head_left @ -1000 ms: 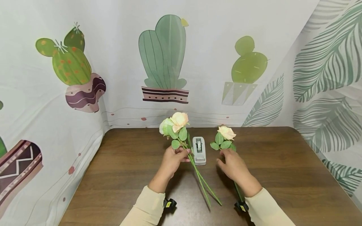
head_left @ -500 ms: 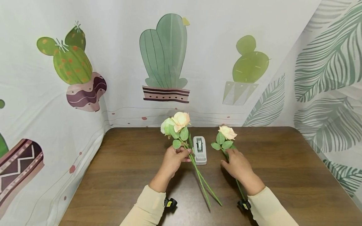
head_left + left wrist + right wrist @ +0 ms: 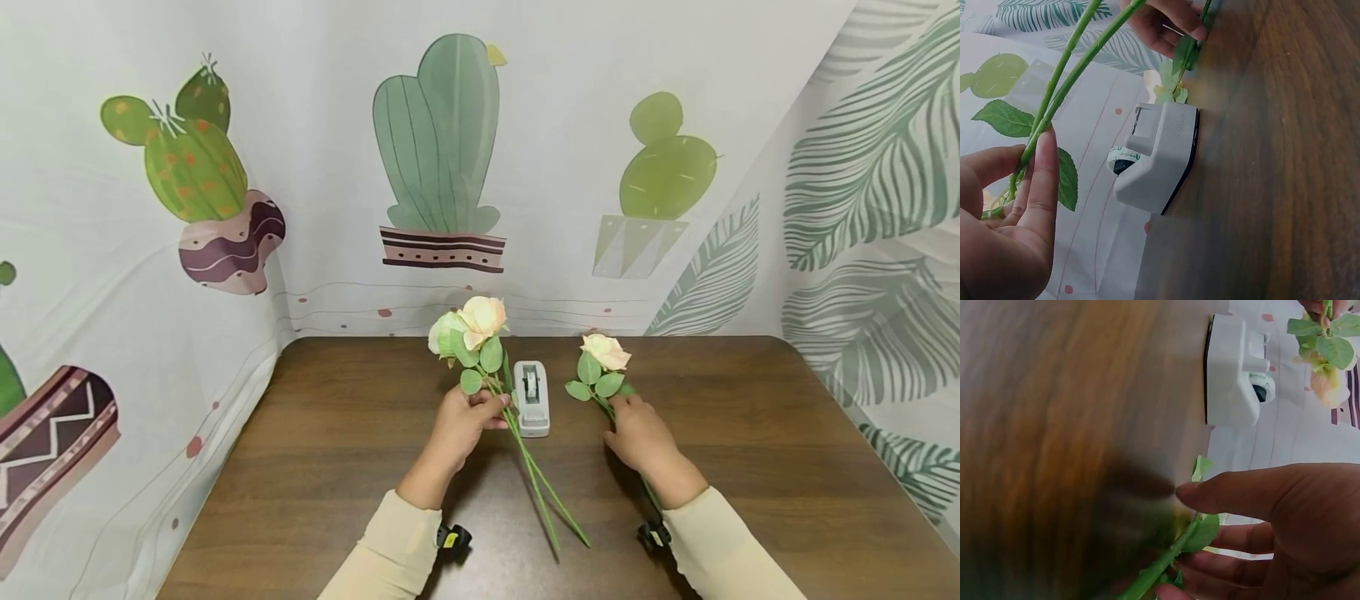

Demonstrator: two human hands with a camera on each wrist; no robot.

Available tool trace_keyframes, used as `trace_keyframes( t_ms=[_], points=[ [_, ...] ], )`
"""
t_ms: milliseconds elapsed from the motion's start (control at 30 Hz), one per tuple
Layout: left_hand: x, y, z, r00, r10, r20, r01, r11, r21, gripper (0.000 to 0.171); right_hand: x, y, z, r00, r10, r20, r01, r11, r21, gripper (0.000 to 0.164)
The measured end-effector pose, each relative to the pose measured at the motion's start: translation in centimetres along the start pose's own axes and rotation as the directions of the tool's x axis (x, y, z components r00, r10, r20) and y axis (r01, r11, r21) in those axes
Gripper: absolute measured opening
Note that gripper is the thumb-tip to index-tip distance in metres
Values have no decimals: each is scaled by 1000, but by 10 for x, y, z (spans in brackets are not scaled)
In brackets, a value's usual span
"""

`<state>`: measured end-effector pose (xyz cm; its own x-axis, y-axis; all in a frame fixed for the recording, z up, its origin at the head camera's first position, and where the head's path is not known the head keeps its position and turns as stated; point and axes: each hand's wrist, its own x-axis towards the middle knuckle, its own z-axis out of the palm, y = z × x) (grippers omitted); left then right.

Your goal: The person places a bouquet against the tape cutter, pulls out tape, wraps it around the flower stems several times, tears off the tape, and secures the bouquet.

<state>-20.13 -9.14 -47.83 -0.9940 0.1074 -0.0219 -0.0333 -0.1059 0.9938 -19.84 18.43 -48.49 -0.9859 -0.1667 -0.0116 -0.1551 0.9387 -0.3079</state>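
My left hand [image 3: 467,421] pinches the green stems of two artificial roses [image 3: 480,323], one peach and one pale green, between thumb and fingers. The stems [image 3: 1075,62] cross just beyond the fingertips in the left wrist view. My right hand [image 3: 643,437] is at the stem of a single peach rose [image 3: 606,352] lying on the table. In the right wrist view, the thumb and fingers lie on either side of this green stem [image 3: 1157,569], with the thumb apart from the fingers. The palm hides part of that stem in the head view.
Between the hands, a white tape dispenser [image 3: 532,398] stands on the brown wooden table [image 3: 337,483]. Behind the table hangs a white cloth [image 3: 555,150] printed with cacti and leaves.
My right hand has shifted to the right and round the single rose's stem, which stays on the table. The left hand holds its two roses almost still.
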Motion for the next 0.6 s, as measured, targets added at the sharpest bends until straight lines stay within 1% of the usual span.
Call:
trace_keyframes(
  t_ms=[100,233,333,600],
  points=[
    [0,0,0,1000,3,-2,-3,1000,2,11,0,5,0,999,-35,-26,35,999,-9,49],
    [0,0,1,1000,3,-2,-3,1000,6,11,2,11,0,997,-61,-39,60,998,-17,50],
    [1,0,1,1000,-1,-2,1,1000,7,11,2,14,0,997,-64,-41,63,998,-26,49],
    [0,0,0,1000,0,2,0,1000,10,11,3,18,-2,998,-53,-31,52,998,-45,35]
  ],
)
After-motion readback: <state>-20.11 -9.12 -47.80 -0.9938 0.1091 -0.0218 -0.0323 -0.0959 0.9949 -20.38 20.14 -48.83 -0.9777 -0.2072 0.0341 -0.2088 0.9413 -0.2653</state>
